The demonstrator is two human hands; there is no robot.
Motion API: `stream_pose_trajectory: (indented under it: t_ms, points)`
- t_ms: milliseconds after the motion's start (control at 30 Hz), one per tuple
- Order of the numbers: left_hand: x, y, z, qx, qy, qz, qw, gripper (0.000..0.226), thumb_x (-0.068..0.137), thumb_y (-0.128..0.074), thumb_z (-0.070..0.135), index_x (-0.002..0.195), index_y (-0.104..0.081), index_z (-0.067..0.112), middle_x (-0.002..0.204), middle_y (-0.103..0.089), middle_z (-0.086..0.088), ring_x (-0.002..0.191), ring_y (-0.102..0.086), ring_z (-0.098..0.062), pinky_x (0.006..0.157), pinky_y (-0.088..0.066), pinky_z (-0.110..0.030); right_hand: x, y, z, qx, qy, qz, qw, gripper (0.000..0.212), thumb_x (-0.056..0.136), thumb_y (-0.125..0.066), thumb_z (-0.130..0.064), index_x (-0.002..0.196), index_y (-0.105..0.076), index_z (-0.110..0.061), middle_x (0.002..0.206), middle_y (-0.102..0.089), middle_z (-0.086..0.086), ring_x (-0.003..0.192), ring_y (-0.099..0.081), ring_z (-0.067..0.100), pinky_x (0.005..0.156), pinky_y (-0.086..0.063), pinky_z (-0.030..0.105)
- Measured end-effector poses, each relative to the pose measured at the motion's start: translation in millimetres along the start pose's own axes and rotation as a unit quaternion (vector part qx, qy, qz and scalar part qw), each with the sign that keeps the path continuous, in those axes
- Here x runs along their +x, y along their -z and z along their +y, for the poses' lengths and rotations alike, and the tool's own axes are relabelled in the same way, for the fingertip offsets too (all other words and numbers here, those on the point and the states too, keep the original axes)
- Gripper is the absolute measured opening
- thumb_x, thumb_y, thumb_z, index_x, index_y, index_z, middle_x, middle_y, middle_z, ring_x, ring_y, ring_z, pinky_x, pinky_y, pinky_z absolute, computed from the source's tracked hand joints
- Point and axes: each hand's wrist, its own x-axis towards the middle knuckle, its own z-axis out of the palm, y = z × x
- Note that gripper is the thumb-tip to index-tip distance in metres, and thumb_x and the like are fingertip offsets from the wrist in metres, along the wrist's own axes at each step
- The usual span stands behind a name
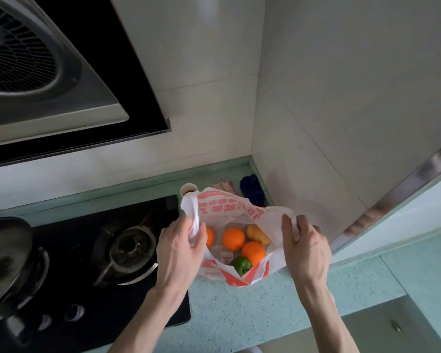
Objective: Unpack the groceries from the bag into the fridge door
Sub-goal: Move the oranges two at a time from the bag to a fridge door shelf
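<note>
Left hand [180, 247] gripping bag [229, 207] handle, right hand [304, 242] pinching opposite rim; between both grips, oranges [233, 238] and green pepper [241, 264] inside.

The bag [229, 207] hides part of the leftmost orange [209, 236] and the cup [188, 190]; the pot [5, 253] is blurred and cut off left.

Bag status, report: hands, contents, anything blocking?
Left hand and right hand grip the bag, mouth open. Oranges, green fruit inside. Nothing blocking.
</note>
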Motion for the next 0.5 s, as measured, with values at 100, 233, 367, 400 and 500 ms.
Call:
stream_pose_trajectory:
  t_ms: [100,233,367,400,500]
  points:
    - [-2,9,-8,-0.037,0.065,0.037,0.997,0.047,0.090,-0.070,0.010,0.072,-0.028,0.021,0.059,-0.025,0.012,0.051,-0.028,-0.007,0.051,-0.026,-0.025,6,11,-1,0.032,-0.024,0.033,0.999,0.047,0.099,-0.040,-0.050,0.070,-0.049,-0.015,0.056,-0.057,0.014,0.053,-0.053,0.037,0.049,-0.045,0.036]
    - [-6,17,-15,-0.073,0.137,0.078,0.985,0.028,0.091,-0.067,0.009,0.084,-0.042,0.016,0.068,-0.049,0.003,0.059,-0.050,-0.017,0.055,-0.034,-0.029,11,21,-2,0.018,-0.039,0.054,0.998,0.046,0.101,-0.042,-0.045,0.075,-0.056,-0.010,0.059,-0.062,0.015,0.054,-0.052,0.035,0.055,-0.044,0.035]
    - [-7,16,-18,-0.033,0.084,0.077,0.993,0.049,0.083,-0.070,0.001,0.125,-0.047,0.012,0.113,-0.059,-0.007,0.092,-0.059,-0.024,0.075,-0.052,-0.040,6,20,-1,-0.036,-0.014,0.007,0.999,0.034,0.101,-0.056,-0.038,0.095,-0.059,-0.005,0.068,-0.069,0.018,0.060,-0.066,0.039,0.059,-0.052,0.040]
    - [-7,14,-19,0.017,0.038,0.074,0.996,0.059,0.081,-0.071,-0.002,0.134,-0.046,0.008,0.122,-0.058,-0.013,0.103,-0.060,-0.029,0.084,-0.053,-0.043,3,19,-3,-0.039,-0.007,0.009,0.999,0.034,0.098,-0.061,-0.038,0.102,-0.058,-0.004,0.075,-0.070,0.019,0.065,-0.067,0.039,0.061,-0.053,0.042]
    - [-5,16,-16,0.121,-0.070,0.057,0.989,0.069,0.082,-0.071,-0.002,0.145,-0.047,0.008,0.137,-0.055,-0.019,0.120,-0.056,-0.037,0.099,-0.048,-0.048,-4,18,-8,-0.036,0.010,0.048,0.998,0.048,0.089,-0.076,-0.035,0.115,-0.051,-0.004,0.093,-0.064,0.016,0.080,-0.061,0.038,0.070,-0.052,0.045]
